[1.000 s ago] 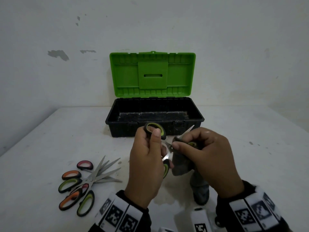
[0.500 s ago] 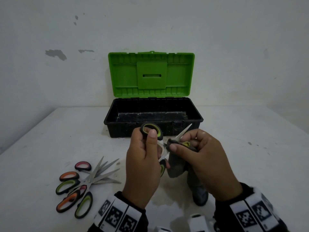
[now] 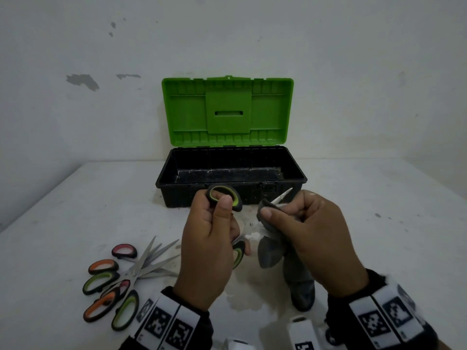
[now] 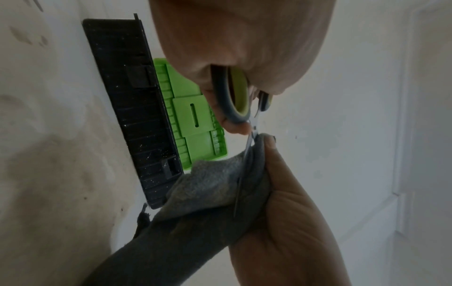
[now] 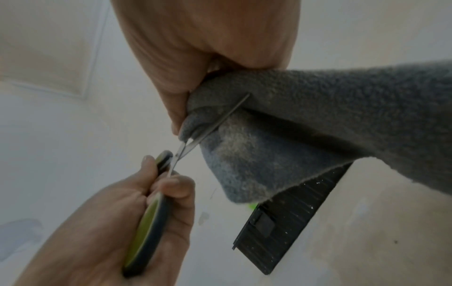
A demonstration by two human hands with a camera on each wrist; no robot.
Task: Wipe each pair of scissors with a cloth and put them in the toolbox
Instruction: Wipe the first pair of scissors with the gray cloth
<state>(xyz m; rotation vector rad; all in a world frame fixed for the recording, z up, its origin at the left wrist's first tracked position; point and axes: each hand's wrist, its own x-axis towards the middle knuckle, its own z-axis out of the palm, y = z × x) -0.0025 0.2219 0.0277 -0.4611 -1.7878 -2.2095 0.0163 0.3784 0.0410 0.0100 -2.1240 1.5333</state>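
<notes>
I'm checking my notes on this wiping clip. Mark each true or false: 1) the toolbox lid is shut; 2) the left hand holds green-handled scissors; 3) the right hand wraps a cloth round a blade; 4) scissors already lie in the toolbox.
1) False: the green lid of the black plastic toolbox stands open.
2) True: the left hand grips the green-and-black-handled scissors.
3) True: the right hand pinches the grey cloth round a blade.
4) False: none show inside; the other scissors lie on the white table.

Bare room, likely a makeshift workshop corner: scuffed white wall (image 3: 101, 72) with chipped paint, stained white table (image 3: 75, 210), open green-lidded toolbox (image 3: 227, 107).
</notes>
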